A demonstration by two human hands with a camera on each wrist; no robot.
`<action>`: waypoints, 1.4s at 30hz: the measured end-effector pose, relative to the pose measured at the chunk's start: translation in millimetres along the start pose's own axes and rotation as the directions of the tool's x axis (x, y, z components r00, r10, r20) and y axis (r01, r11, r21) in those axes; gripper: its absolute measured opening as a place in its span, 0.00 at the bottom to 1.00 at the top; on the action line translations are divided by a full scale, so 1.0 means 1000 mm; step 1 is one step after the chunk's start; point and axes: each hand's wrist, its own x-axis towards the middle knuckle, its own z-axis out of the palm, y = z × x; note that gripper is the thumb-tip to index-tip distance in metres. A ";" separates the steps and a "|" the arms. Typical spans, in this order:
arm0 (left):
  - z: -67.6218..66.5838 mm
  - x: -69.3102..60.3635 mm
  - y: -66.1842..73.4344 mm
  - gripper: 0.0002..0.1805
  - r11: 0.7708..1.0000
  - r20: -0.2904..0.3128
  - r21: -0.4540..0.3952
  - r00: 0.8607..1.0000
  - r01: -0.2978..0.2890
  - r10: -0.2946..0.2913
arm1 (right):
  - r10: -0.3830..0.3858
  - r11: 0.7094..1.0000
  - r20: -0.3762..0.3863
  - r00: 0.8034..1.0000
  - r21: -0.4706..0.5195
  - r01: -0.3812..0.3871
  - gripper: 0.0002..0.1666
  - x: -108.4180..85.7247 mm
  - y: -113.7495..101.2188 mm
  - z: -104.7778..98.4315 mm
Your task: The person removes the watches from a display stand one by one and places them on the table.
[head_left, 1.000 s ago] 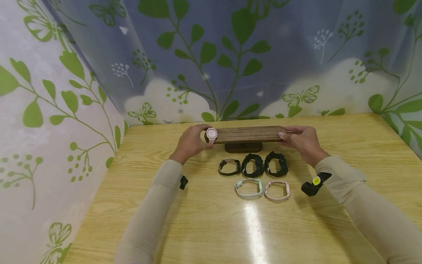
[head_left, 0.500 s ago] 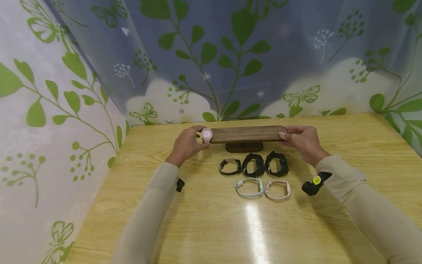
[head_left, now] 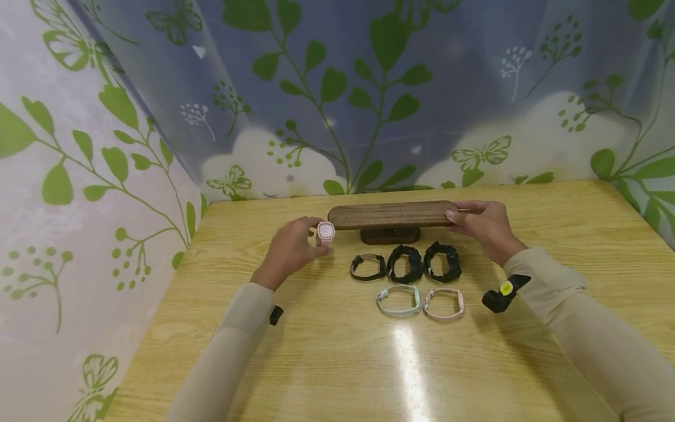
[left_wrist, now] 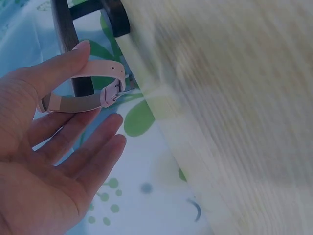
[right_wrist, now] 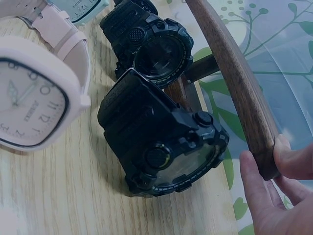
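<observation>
Between thumb and fingers my left hand [head_left: 289, 249] pinches a pink wristwatch [head_left: 326, 230], just off the left end of a dark wooden watch stand [head_left: 392, 215]. In the left wrist view the buckled pink strap [left_wrist: 80, 104] forms a loop, with the lower fingers spread away from it. My right hand [head_left: 486, 227] grips the right end of the stand's bar, thumb on the near side. The right wrist view shows those fingers [right_wrist: 257, 188] around the bar tip. The bar carries no watch and sits above its oval base [head_left: 390, 236].
In front of the stand lie a slim black watch [head_left: 368, 267], two chunky black watches [head_left: 405, 264] [head_left: 443, 262], a mint watch [head_left: 399, 300] and a pink watch [head_left: 444, 305]. A patterned curtain [head_left: 337, 117] hangs behind the wooden table [head_left: 337, 363].
The pink watch has slid left off the bar's end in my left hand, then come lower and nearer to me. My right hand keeps its grip on the stand.
</observation>
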 end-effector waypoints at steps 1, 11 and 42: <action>0.001 -0.003 0.001 0.34 1.000 0.000 0.003 1.000 -0.005 0.005 | 0.001 1.000 0.000 1.000 0.000 -0.001 0.34 0.000 0.000 0.000; 0.013 -0.031 0.012 0.26 0.992 0.048 0.017 0.991 -0.125 0.124 | 0.009 1.000 0.000 1.000 0.007 -0.009 0.34 0.000 0.000 0.000; 0.034 -0.037 0.043 0.28 0.962 0.347 0.116 0.917 -0.249 0.195 | 0.003 1.000 -0.007 1.000 -0.016 -0.003 0.33 0.001 0.001 0.001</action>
